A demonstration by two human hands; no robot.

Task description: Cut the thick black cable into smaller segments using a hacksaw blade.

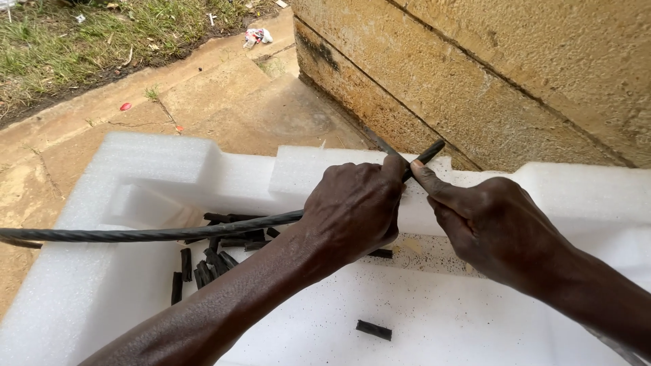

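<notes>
Outdoor paving of worn concrete runs beside a rough stone block wall at far right, with a strip of grass at far left. Near the viewer lies a white foam tray with raised walls.

Left hand: closed in a fist around a long black cable, thumb pressed near the cable's far end. The cable extends from the left edge of the scene, crosses above the tray, passes through the fist and ends just above the tray's far wall.

Right hand: fingers curled, thumb extended and touching the cable tip beside the left thumb; whether it holds a tool cannot be told.

Short black cut pieces lie heaped on the tray floor at left, below the cable. One single black piece lies apart near the middle, and dark specks dot the foam below the hands.
</notes>
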